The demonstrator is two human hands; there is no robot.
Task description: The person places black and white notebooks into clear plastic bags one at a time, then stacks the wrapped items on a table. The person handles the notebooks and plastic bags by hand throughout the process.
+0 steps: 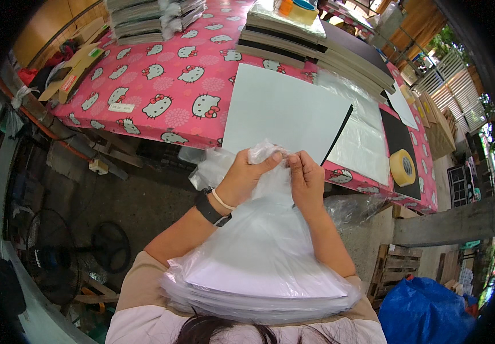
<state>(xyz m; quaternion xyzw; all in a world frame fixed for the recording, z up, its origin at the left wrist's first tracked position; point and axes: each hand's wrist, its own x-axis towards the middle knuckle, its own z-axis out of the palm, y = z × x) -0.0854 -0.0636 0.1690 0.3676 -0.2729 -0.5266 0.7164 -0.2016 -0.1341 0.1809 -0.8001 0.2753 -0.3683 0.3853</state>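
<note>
A clear plastic bag (259,229) with a stack of white sheets inside rests against my body. Its mouth is bunched up, and my left hand (245,175) is wrapped round the gathered plastic. Beside it, my right hand (307,178) pinches the edge of the same bunch between thumb and fingers. A dark watch and a pale band circle my left wrist. Just beyond my hands, a large white sheet (282,109) lies on the table (161,126), with a black edge showing along its right side.
Plastic-wrapped stacks (138,23) stand at the table's far left. Dark and grey board stacks (282,34) stand at the back. Clear plastic sheets (356,143) and a tape roll (401,167) lie right. A fan (52,252) is lower left; a blue bag (425,312) is lower right.
</note>
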